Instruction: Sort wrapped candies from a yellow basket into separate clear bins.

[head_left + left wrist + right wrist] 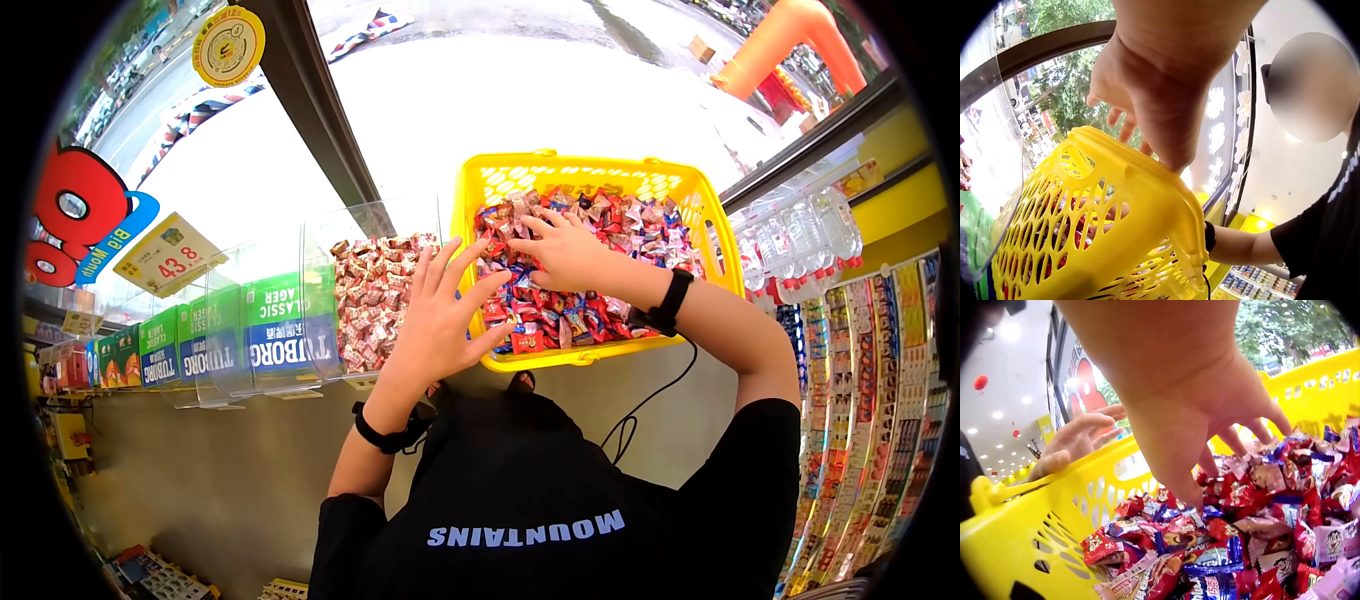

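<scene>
A yellow plastic basket (600, 356) with pierced walls holds a broad layer of wrapped candies (640, 230) in red, blue and pink. Inside it, my right hand (570, 255) rests on the candies with its fingers spread. The right wrist view shows those fingers (1232, 440) straight and slightly apart, fingertips right at the wrappers. My left hand (440, 310) hovers by the basket's left rim, fingers stretched out and nothing in the palm. From the left wrist view, that hand (1147, 106) stands above the rim, its thumb side overlapping it.
Left of the basket, a clear bin holds pink-wrapped candies (375, 270). Green and blue beer boxes (285, 335) line up beyond it. Water bottles (810, 235) stand at the right, above racks of small packets (860, 390). A black cable (630, 420) hangs from the right wristband.
</scene>
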Available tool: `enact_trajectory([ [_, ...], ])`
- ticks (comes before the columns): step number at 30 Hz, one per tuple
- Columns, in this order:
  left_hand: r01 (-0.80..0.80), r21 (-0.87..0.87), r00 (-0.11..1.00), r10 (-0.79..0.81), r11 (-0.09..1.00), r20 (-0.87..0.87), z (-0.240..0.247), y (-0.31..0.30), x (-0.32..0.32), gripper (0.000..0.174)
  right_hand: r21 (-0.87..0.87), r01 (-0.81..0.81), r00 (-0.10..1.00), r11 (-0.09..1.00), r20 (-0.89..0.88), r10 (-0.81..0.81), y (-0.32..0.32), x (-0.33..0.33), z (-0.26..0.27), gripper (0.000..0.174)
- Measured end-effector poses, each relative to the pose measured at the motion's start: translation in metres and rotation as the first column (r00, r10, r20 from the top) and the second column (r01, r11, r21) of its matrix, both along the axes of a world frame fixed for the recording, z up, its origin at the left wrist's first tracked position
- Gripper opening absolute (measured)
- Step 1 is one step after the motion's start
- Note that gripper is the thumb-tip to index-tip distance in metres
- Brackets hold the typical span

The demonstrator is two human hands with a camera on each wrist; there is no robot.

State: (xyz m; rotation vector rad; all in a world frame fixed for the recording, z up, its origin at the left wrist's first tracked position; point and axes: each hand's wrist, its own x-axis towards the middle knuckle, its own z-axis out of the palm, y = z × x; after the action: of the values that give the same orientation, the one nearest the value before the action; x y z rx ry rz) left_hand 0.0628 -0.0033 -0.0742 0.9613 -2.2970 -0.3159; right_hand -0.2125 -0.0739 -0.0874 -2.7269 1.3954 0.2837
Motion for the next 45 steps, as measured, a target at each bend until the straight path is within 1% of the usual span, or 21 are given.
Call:
enact_trajectory([
  [1, -0.008, 0.015, 1.0, 0.008, 1.0, 0.005, -0.001, 0.0, 0.0, 0.062, -0.003, -0.002, 1.0, 1.0, -0.006, 0.002, -0.003, 0.0, -0.006, 0.067],
  [2, -0.016, 0.03, 1.0, 0.016, 0.999, 0.01, -0.001, 0.001, 0.001, 0.062, -0.067, -0.036, 0.999, 0.997, -0.002, 0.036, -0.006, -0.002, -0.013, 0.065],
  [5, -0.03, 0.07, 0.999, 0.029, 0.997, 0.013, -0.003, 0.0, 0.002, 0.063, -0.025, -0.027, 0.997, 0.999, -0.071, 0.026, -0.01, -0.002, -0.007, 0.062],
  [8, -0.036, 0.086, 0.999, 0.036, 0.996, 0.001, -0.007, 0.0, 0.002, 0.061, -0.075, -0.004, 1.0, 0.997, -0.006, 0.003, -0.011, -0.017, -0.017, 0.05],
  [11, -0.041, 0.114, 0.999, 0.042, 0.993, -0.007, -0.01, -0.001, 0.002, 0.062, -0.016, 0.029, 1.0, 0.999, 0.009, -0.029, -0.013, -0.023, -0.007, 0.045],
  [12, -0.042, 0.128, 0.999, 0.044, 0.991, -0.008, -0.011, -0.001, 0.003, 0.063, -0.047, 0.022, 1.0, 0.999, 0.003, -0.022, -0.013, -0.022, -0.001, 0.044],
  [15, -0.03, 0.169, 0.999, 0.034, 0.985, -0.022, -0.016, -0.003, 0.002, 0.064, 0.097, 0.105, 0.99, 0.99, -0.108, -0.094, -0.018, -0.015, 0.017, 0.05],
  [18, -0.021, 0.181, 0.999, 0.027, 0.983, -0.028, -0.016, -0.004, 0.003, 0.065, 0.002, 0.064, 0.99, 0.998, 0.124, -0.064, -0.024, -0.015, 0.003, 0.049],
  [21, -0.01, 0.188, 0.999, 0.017, 0.982, -0.033, -0.017, -0.005, 0.002, 0.065, -0.173, 0.069, 0.926, 0.983, 0.378, 0.001, -0.03, -0.005, -0.018, 0.05],
  [24, -0.007, 0.187, 1.0, 0.012, 0.982, -0.029, -0.018, -0.007, 0.002, 0.065, -0.125, 0.148, 0.929, 0.981, 0.358, -0.094, -0.039, 0.007, -0.031, 0.047],
  [27, -0.005, 0.187, 0.999, 0.011, 0.982, -0.03, -0.018, -0.006, 0.003, 0.065, -0.027, 0.104, 0.976, 0.994, 0.197, -0.097, -0.052, 0.009, -0.028, 0.045],
  [28, -0.002, 0.181, 0.999, 0.01, 0.984, -0.039, -0.019, -0.006, 0.003, 0.065, -0.069, 0.12, 0.955, 0.99, 0.279, -0.097, -0.05, 0.008, -0.027, 0.034],
  [31, -0.02, 0.191, 0.999, 0.024, 0.981, -0.021, -0.019, -0.003, 0.004, 0.066, -0.031, 0.09, 0.927, 0.995, 0.369, -0.072, -0.047, 0.001, -0.008, 0.023],
  [32, -0.028, 0.175, 0.999, 0.032, 0.984, -0.018, -0.016, -0.003, 0.004, 0.066, 0.118, 0.139, 0.888, 0.983, 0.425, -0.177, -0.047, 0.003, 0.004, 0.018],
  [35, -0.1, 0.086, 0.995, 0.098, 0.991, 0.021, -0.004, 0.0, 0.002, 0.065, 0.21, 0.037, 0.826, 0.977, 0.544, -0.148, -0.032, 0.008, 0.041, 0.019],
  [38, -0.134, 0.016, 0.991, 0.134, 0.991, 0.016, -0.003, 0.001, 0.003, 0.061, 0.032, -0.098, 0.767, 0.995, 0.64, 0.054, 0.014, 0.023, 0.082, 0.023],
  [39, -0.103, 0.019, 0.994, 0.104, 0.994, -0.032, -0.001, 0.002, 0.004, 0.058, -0.089, -0.159, 0.768, 0.983, 0.614, 0.18, 0.027, 0.028, 0.093, 0.023],
  [41, -0.038, 0.026, 0.991, 0.041, 0.999, -0.13, 0.008, 0.005, 0.006, 0.054, -0.315, -0.279, 0.749, 0.907, 0.52, 0.411, 0.05, 0.035, 0.105, 0.025],
  [42, -0.011, 0.021, 0.985, 0.014, 1.0, -0.175, 0.013, 0.007, 0.005, 0.046, -0.316, -0.284, 0.739, 0.905, 0.529, 0.417, 0.06, 0.037, 0.105, 0.023],
  [44, 0.029, -0.003, 0.986, -0.029, 1.0, -0.167, 0.011, 0.013, 0.002, 0.042, -0.324, -0.299, 0.716, 0.898, 0.546, 0.435, 0.074, 0.039, 0.105, 0.02],
  [45, 0.048, -0.016, 0.986, -0.049, 0.999, -0.161, 0.011, 0.015, 0.001, 0.04, -0.348, -0.296, 0.724, 0.89, 0.526, 0.446, 0.079, 0.039, 0.103, 0.019],
])
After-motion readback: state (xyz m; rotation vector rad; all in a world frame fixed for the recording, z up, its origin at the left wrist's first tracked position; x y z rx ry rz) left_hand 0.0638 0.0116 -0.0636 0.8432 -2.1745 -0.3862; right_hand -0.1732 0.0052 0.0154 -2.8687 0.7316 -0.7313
